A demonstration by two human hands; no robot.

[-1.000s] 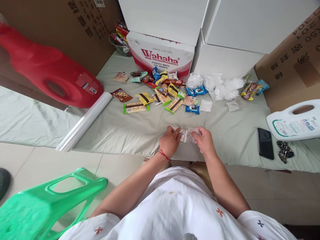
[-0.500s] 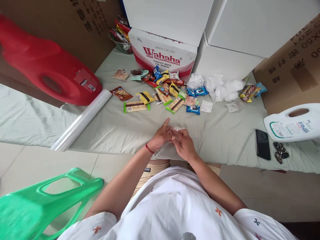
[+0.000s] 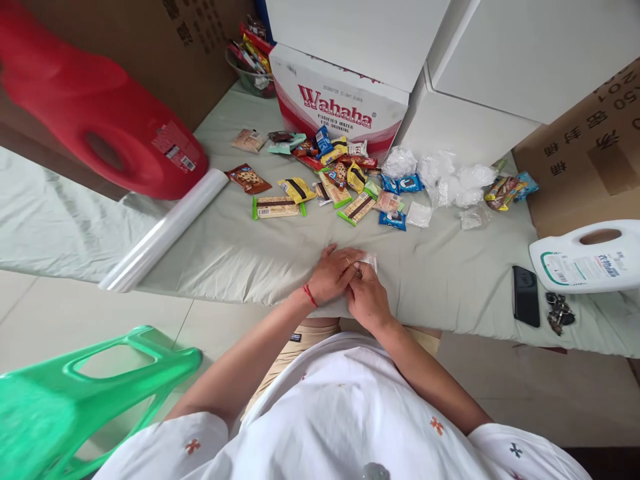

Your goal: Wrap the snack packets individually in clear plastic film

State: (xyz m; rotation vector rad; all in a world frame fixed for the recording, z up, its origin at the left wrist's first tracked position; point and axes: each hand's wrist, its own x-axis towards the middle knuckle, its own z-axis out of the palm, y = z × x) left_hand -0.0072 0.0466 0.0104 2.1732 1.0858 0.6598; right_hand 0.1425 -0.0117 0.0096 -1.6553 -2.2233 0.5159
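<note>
Closing in on each other, the two hands now meet at the near edge of the worktop (image 3: 240, 253), where a second ago they were apart with a clear film pulled between them. The left hand (image 3: 333, 273) lies folded over the fingers of the right hand (image 3: 369, 301). Both grips are closed on a small clear-wrapped packet (image 3: 371, 260), and only a corner of it shows, at 1 o'clock from the knuckles. It rests pressed against the cloth, no longer lifted and stretched.

Judging from this, the film has been drawn around the packet and the work has gone from stretching to folding and pressing down. How well the wrap is sealed cannot be told, because the hands cover it.

The rest is unmoved:
- The loose snack packs (image 3: 330, 183) lie spread at 12 o'clock from the hands, before the Wahaha carton (image 3: 345, 110).
- The crumpled clear bags (image 3: 440, 177) lie at 1 o'clock.
- The roll of film (image 3: 165, 230) lies at 10 o'clock, just beside the red jug (image 3: 100, 120).
- The phone (image 3: 526, 295) and the keys (image 3: 559, 312) lie at 3 o'clock, below the white jug (image 3: 590, 257).
</note>
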